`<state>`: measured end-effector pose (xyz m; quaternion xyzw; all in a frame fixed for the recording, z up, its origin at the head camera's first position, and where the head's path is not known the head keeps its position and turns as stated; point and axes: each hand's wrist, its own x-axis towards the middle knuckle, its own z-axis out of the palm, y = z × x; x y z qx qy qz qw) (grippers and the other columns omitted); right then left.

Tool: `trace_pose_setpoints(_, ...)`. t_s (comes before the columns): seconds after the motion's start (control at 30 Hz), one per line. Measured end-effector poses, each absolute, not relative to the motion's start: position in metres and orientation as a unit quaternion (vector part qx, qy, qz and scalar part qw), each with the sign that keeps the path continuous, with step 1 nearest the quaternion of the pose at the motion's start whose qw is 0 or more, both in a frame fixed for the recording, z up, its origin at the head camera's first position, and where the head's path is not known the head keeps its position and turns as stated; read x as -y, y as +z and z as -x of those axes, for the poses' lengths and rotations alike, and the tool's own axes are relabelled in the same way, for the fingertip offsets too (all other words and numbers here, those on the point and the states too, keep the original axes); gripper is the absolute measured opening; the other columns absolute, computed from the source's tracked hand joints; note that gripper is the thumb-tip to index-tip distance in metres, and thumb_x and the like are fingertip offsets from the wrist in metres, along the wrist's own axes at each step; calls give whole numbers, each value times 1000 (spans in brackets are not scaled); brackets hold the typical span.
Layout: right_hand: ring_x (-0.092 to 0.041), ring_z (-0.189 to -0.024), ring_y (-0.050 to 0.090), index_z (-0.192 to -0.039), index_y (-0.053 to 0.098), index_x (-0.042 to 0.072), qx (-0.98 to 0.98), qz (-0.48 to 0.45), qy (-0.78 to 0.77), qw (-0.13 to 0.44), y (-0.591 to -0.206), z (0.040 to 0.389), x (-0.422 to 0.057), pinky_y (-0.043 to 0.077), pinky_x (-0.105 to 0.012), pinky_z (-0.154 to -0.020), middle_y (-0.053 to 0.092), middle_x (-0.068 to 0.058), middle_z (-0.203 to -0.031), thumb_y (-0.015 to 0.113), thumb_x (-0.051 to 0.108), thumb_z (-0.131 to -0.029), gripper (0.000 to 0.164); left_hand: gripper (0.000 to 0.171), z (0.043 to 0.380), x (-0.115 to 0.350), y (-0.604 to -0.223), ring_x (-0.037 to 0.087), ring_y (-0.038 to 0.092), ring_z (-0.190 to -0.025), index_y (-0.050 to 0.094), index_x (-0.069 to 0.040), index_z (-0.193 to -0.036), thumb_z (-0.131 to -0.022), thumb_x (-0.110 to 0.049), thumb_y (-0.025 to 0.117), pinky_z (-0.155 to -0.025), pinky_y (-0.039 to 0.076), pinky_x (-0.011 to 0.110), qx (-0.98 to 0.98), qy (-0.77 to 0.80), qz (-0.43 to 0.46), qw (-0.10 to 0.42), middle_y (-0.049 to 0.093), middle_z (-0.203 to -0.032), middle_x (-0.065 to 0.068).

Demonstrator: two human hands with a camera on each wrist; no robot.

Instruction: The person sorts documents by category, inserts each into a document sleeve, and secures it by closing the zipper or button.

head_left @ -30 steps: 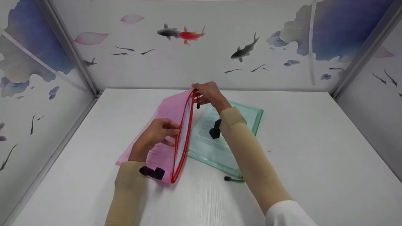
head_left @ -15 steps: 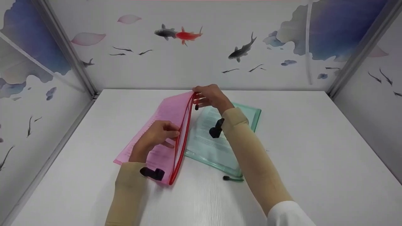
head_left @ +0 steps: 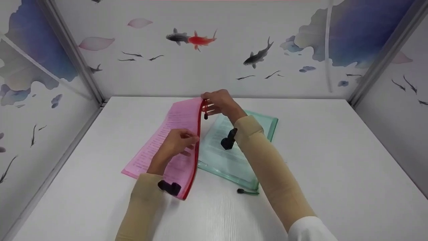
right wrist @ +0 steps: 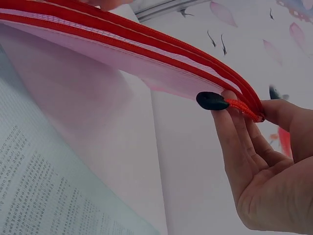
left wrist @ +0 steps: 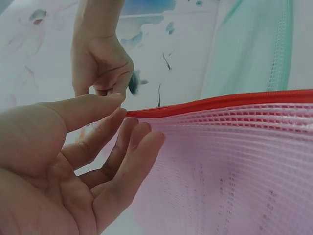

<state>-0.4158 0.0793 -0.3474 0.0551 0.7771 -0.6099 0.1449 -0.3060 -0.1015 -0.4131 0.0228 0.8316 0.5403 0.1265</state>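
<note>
A pink mesh zip file bag (head_left: 182, 115) with a red zipper edge (left wrist: 220, 104) is held tilted up off the white table, and lines of print show through it. My left hand (head_left: 179, 142) pinches the zipper edge near its middle between thumb and fingers. At the far end, my right hand (head_left: 220, 102) pinches the bag's corner, where a red cord pull with a black tip (right wrist: 211, 101) dangles by the fingers. In the right wrist view the two red zipper strips stand slightly apart along the bag's mouth.
A green zip file bag (head_left: 230, 157) with printed paper inside lies flat on the table (head_left: 321, 167), partly under my right forearm. Its black-tipped pull (head_left: 247, 191) points left at the near corner. White walls (head_left: 220, 73) with painted fish enclose the back and sides.
The pink bag's mouth has narrowed from a wide gap to a thin red line in the head view. My left hand has moved slightly right with the edge; the right hand stays near the corner.
</note>
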Motion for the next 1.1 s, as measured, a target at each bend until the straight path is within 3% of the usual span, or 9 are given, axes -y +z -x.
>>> trace_pose_setpoints(0.23, -22, -89, 75, -111, 68, 5, -783, -43, -607, 132, -340, 410, -76, 63, -33, -77, 70, -13, -111, 63, 32, -98, 31, 28, 311, 85, -405, 27, 69, -89, 72, -14, -116, -96, -33, 67, -73, 63, 31, -786, 606, -15, 121, 68, -106, 13)
trace_pose_setpoints(0.47, -23, -90, 75, -114, 68, 4, -790, -42, -598, 129, -339, 407, -73, 63, -34, -77, 70, -13, -111, 62, 32, -99, 32, 45, 325, 72, -392, 23, 73, -97, 67, -11, -125, -97, -46, 62, -77, 63, 31, -738, 654, 30, 162, 71, -119, 13)
trace_pose_setpoints(0.67, -23, -94, 74, -115, 67, 3, -801, -42, -582, 130, -339, 406, -74, 63, -34, -79, 70, -13, -113, 60, 31, -100, 33, 53, 330, 66, -389, 23, 74, -101, 62, -8, -129, -98, -51, 57, -80, 63, 33, -716, 671, 45, 188, 72, -120, 10)
trace_pose_setpoints(1.1, -23, -91, 74, -111, 69, 3, -801, -47, -582, 135, -337, 405, -73, 63, -34, -81, 69, -12, -110, 60, 28, -100, 29, 51, 331, 58, -390, 23, 77, -94, 62, -6, -131, -101, -46, 55, -77, 63, 33, -674, 722, 52, 149, 75, -114, 13)
